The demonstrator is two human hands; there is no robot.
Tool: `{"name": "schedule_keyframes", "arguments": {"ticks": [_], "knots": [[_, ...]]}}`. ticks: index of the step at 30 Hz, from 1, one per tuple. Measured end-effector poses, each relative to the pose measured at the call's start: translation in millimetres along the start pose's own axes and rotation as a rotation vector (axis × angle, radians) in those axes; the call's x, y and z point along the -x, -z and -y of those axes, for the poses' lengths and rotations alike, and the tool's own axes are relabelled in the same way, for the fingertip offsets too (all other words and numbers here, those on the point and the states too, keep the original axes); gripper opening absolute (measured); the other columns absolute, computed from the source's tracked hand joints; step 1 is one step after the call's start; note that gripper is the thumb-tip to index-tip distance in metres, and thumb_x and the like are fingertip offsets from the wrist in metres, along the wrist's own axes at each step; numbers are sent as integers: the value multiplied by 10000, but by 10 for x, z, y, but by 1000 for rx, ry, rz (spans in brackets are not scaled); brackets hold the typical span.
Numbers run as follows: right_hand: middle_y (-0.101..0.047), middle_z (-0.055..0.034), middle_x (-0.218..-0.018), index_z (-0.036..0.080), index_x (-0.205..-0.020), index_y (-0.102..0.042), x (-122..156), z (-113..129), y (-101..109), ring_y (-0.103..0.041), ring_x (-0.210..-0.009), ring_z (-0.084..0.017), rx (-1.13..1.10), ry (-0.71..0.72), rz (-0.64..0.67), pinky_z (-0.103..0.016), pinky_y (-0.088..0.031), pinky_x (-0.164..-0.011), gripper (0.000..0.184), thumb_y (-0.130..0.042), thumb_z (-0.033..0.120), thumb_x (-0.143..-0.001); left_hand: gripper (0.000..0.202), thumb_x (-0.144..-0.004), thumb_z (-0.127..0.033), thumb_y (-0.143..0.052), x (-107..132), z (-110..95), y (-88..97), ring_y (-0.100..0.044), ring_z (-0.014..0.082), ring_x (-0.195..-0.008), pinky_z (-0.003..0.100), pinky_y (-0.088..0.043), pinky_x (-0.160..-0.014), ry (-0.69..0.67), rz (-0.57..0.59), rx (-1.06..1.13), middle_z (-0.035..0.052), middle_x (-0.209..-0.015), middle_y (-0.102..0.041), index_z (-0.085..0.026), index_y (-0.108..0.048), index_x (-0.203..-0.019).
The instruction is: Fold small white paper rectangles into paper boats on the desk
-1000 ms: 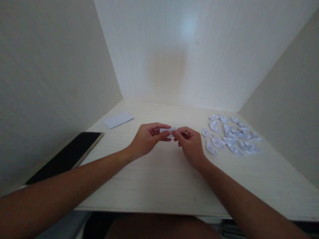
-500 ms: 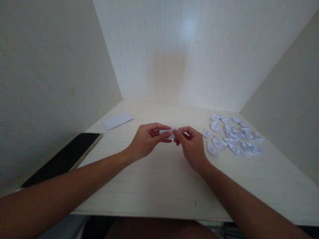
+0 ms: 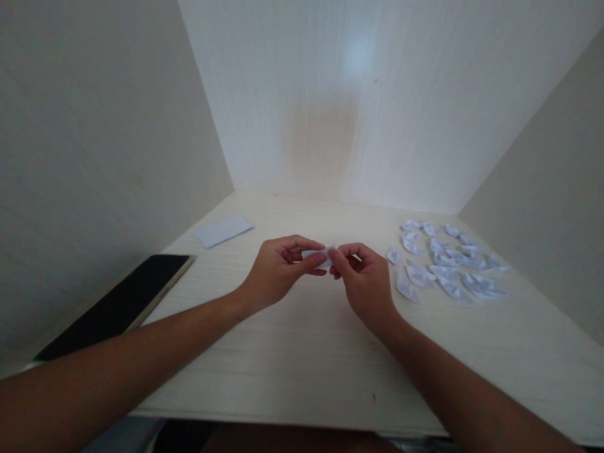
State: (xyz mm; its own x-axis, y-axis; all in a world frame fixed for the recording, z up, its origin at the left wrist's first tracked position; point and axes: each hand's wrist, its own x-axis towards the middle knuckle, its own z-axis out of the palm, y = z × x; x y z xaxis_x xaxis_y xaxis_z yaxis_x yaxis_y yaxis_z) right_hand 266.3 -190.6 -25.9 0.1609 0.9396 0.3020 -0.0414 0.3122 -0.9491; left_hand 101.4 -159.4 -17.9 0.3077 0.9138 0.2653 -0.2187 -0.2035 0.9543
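Note:
A small folded piece of white paper (image 3: 309, 253) is pinched between both hands above the middle of the table. My left hand (image 3: 280, 264) grips its left end, thumb in front and fingers behind. At the right end, my right hand (image 3: 363, 270) presses it between thumb and forefinger. The fingers cover much of the paper, so its exact folds cannot be made out. To the right of my right hand lie several small folded white paper shapes (image 3: 446, 255), pointed and boat-like, spread in loose rows.
A flat white paper rectangle (image 3: 225, 231) lies at the back left of the pale table (image 3: 283, 377). Along the left edge rests a dark flat object with a light rim (image 3: 117, 302). White and grey panels (image 3: 302, 126) enclose the back and sides.
Both hands keep the same pinch on the folded paper, with at most slight finger movement. The whole view has shifted a little.

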Motion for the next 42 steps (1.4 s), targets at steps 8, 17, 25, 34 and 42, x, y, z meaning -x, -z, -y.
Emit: {"name": "schedule_keyframes", "arguments": {"ticks": [8, 17, 25, 34, 42], "knots": [[-651, 2, -649, 181, -781, -654, 36, 7, 9, -583, -589, -126, 74, 69, 3, -267, -458, -558, 225, -771, 358, -858, 197, -780, -270, -882, 15, -18, -7, -781, 184, -759, 344, -700, -746, -8, -9, -6, 33, -834, -803, -147, -758, -871], [-666, -20, -793, 208, -803, -670, 57, 42, 38, -641, -697, -153, 255, 292, 59, -302, -528, -651, 131, -738, 274, -893, 150, -813, -297, -842, -1, -82, 10, -758, 161, -761, 253, -632, -747, -42, 7, -139, 41, -845, -806, -167, -803, -877], [-675, -23, -809, 216, -803, -678, 60, 73, 46, -654, -683, -147, 257, 317, 75, -303, -557, -647, 130, -742, 270, -901, 140, -882, -309, -760, 25, -127, -8, -711, 160, -748, 268, -589, -733, -108, 42, -275, 31, -811, -756, -170, -761, -863], [-673, -27, -821, 205, -797, -688, 68, 111, 23, -654, -687, -145, 244, 343, 64, -301, -566, -636, 122, -756, 251, -887, 139, -942, -299, -705, 66, -142, -12, -681, 151, -809, 248, -544, -758, -183, 60, -329, 33, -855, -731, -169, -743, -910], [-675, -29, -836, 212, -816, -691, 87, 123, 17, -660, -698, -146, 230, 362, 81, -300, -577, -635, 96, -740, 242, -893, 113, -927, -296, -732, 51, -138, 23, -673, 139, -797, 227, -537, -729, -176, 78, -284, 19, -856, -727, -185, -750, -915]]}}
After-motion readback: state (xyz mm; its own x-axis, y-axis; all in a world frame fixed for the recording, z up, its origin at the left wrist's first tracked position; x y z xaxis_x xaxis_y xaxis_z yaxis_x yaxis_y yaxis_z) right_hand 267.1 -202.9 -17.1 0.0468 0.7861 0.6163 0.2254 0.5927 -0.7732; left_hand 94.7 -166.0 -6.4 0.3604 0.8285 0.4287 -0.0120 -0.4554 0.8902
